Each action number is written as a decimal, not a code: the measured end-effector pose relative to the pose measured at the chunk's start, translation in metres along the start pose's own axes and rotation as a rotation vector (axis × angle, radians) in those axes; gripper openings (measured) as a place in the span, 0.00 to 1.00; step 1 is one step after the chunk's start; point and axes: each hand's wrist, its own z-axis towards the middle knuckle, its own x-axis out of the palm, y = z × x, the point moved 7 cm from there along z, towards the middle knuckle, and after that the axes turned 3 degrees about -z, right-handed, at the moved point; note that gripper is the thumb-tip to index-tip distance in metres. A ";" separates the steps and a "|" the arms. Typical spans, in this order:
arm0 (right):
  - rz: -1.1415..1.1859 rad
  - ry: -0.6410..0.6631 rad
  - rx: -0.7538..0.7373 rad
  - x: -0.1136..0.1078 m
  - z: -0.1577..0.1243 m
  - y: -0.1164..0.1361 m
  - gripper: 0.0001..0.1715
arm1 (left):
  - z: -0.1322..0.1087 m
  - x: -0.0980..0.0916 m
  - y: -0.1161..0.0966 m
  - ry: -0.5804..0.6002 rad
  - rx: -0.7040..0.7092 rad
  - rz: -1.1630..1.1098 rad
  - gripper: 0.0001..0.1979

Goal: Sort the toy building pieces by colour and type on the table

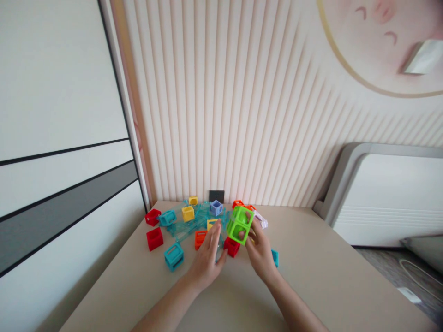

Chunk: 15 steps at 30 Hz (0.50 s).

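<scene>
My right hand grips a bright green block made of joined open-sided cubes, raised above the table. My left hand is just left of it, with fingers stretched out and nothing held. A red cube sits between the two hands, close to the left thumb. Behind the left fingers are an orange cube and a partly hidden yellow cube. Part of a blue cube shows past my right hand.
Clear teal track-like pieces spread over the table. Red cubes, a blue cube, a yellow cube and a lilac cube lie around them. A black square stands against the ribbed wall.
</scene>
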 end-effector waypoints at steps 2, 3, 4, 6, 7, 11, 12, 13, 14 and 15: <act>-0.016 -0.112 0.040 -0.026 0.017 -0.013 0.33 | 0.000 0.000 0.000 0.018 -0.011 -0.003 0.38; -0.068 -0.173 0.049 -0.044 0.028 -0.020 0.33 | -0.001 0.001 0.000 0.037 -0.010 -0.011 0.36; -0.156 -0.228 0.048 -0.063 0.038 -0.027 0.33 | -0.001 0.002 -0.001 0.059 -0.005 -0.021 0.35; -0.411 -0.312 0.016 -0.101 0.058 -0.041 0.31 | -0.002 0.004 -0.004 0.098 0.010 -0.040 0.33; -0.560 -0.341 -0.006 -0.119 0.066 -0.050 0.30 | -0.002 0.005 -0.006 0.113 0.019 -0.047 0.32; -1.067 -0.291 0.008 -0.166 0.081 -0.100 0.26 | -0.002 0.004 -0.014 0.122 0.066 -0.050 0.31; -1.144 -0.261 0.038 -0.172 0.081 -0.114 0.25 | -0.002 0.004 -0.014 0.119 0.069 -0.048 0.31; -1.212 -0.238 0.071 -0.176 0.081 -0.126 0.25 | -0.002 0.005 -0.013 0.116 0.067 -0.046 0.30; -1.271 -0.219 0.102 -0.178 0.080 -0.137 0.25 | -0.002 0.005 -0.012 0.117 0.061 -0.044 0.30; -1.320 -0.202 0.126 -0.179 0.080 -0.146 0.24 | -0.003 0.006 -0.010 0.117 0.052 -0.043 0.30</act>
